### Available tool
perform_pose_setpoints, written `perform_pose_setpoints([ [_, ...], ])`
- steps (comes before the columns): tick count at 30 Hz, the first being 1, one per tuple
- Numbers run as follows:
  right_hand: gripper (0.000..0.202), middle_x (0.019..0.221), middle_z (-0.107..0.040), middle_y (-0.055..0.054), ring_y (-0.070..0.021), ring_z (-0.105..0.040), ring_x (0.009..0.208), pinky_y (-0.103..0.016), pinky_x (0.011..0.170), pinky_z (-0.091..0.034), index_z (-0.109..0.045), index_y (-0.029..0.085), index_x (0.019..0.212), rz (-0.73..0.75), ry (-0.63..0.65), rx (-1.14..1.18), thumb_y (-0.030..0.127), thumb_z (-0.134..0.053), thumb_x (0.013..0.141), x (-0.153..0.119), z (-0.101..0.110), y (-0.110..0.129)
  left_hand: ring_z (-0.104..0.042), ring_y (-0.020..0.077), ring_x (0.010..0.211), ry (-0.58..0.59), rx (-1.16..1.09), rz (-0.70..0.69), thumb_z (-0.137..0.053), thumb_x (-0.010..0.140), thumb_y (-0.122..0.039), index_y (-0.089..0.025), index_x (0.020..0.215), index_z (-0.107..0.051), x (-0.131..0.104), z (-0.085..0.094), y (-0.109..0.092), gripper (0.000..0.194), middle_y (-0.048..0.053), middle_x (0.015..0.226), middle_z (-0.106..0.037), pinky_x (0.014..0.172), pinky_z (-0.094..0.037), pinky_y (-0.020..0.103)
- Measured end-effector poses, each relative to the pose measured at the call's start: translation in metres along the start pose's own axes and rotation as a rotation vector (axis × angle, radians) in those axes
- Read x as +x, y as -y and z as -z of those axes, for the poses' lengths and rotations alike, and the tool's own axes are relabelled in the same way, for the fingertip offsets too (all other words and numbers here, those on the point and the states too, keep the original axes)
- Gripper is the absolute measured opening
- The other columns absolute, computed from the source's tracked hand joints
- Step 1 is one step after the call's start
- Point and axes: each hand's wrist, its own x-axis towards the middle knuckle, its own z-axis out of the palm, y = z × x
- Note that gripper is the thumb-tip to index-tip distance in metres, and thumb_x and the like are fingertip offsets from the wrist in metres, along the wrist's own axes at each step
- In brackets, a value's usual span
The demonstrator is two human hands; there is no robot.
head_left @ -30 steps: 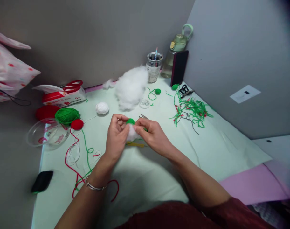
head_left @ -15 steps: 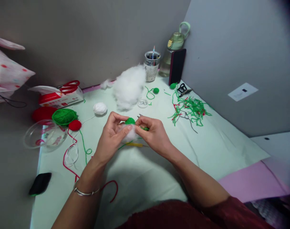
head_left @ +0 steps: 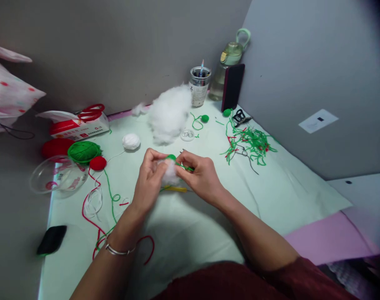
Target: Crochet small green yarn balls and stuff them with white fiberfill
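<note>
My left hand point(head_left: 150, 177) is closed round a small green crocheted piece point(head_left: 171, 157) and a tuft of white stuffing point(head_left: 169, 171). Thumb and fingers of my right hand point(head_left: 198, 170) pinch at the right side of the same piece; exactly what lies between the fingertips is hidden. Just beyond the right fingers show grey pointed tips point(head_left: 183, 151) of a tool, mostly covered by the hand. Green yarn point(head_left: 188, 168) shows at the right fingers. Below the hands lies a yellow-handled tool point(head_left: 176, 189), probably a crochet hook.
Behind the hands sits a big heap of stuffing point(head_left: 169, 114). Yarn balls, white point(head_left: 131, 141), green point(head_left: 84, 151) and red point(head_left: 98, 163), lie left, near a clear plastic bowl point(head_left: 40, 183). Yarn scraps point(head_left: 252, 143), a phone point(head_left: 233, 88) and a bottle point(head_left: 219, 77) stand or lie right.
My left hand has shifted and turned slightly, its thumb now pressing further in at the stuffing. Less of the green piece shows. The left wrist has moved a little right.
</note>
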Motion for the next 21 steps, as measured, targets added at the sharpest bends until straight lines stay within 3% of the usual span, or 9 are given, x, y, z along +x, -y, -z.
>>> perform_pose_setpoints([
  [5, 0.018, 0.063, -0.045, 0.006, -0.0109, -0.039, 0.062, -0.026, 0.059, -0.029, -0.053, 0.021, 0.072, -0.067, -0.014, 0.066, 0.027, -0.062, 0.086, 0.002, 0.008, 0.001, -0.061, 0.0155, 0.084, 0.063, 0.081, -0.047, -0.076, 0.092, -0.037, -0.025, 0.101, -0.061, -0.001, 0.002, -0.011, 0.021, 0.000, 0.098, -0.066, 0.073, -0.050, 0.027],
  [10, 0.018, 0.061, -0.045, 0.007, -0.0116, -0.038, 0.059, -0.027, 0.059, -0.027, -0.054, 0.022, 0.079, -0.067, 0.194, 0.105, 0.032, -0.058, 0.094, -0.002, 0.009, 0.011, -0.056, 0.0163, 0.076, -0.070, 0.112, -0.094, -0.079, 0.084, -0.024, -0.023, 0.088, -0.062, 0.005, 0.002, 0.000, 0.017, -0.002, 0.084, -0.064, 0.070, -0.046, 0.027],
  [13, 0.015, 0.063, -0.043, 0.008, -0.0109, -0.036, 0.059, -0.027, 0.060, -0.027, -0.052, 0.022, 0.081, -0.013, 0.218, 0.073, 0.023, -0.053, 0.095, -0.008, 0.001, 0.014, -0.054, 0.0164, 0.077, -0.157, 0.100, -0.091, -0.077, 0.079, -0.016, -0.023, 0.083, -0.060, 0.007, 0.000, 0.006, 0.019, -0.002, 0.083, -0.061, 0.072, -0.045, 0.027],
  [17, 0.015, 0.063, -0.050, 0.006, -0.0119, -0.043, 0.060, -0.028, 0.064, -0.033, -0.063, 0.021, 0.084, 0.004, 0.150, 0.011, 0.024, -0.057, 0.097, -0.007, 0.000, 0.010, -0.053, 0.0133, 0.063, -0.128, -0.007, 0.003, -0.074, 0.081, -0.023, -0.023, 0.086, -0.057, 0.007, -0.002, 0.007, 0.018, -0.004, 0.074, -0.059, 0.060, -0.044, 0.025],
  [21, 0.015, 0.092, -0.069, -0.004, -0.0205, -0.061, 0.096, -0.035, 0.088, -0.045, -0.070, 0.023, 0.078, 0.139, -0.036, 0.030, 0.028, -0.071, 0.092, 0.001, 0.011, 0.006, -0.055, 0.0109, 0.049, -0.064, -0.146, 0.099, -0.073, 0.084, -0.035, -0.025, 0.092, -0.049, 0.006, -0.003, 0.006, 0.027, -0.006, 0.073, -0.063, 0.052, -0.047, 0.024],
])
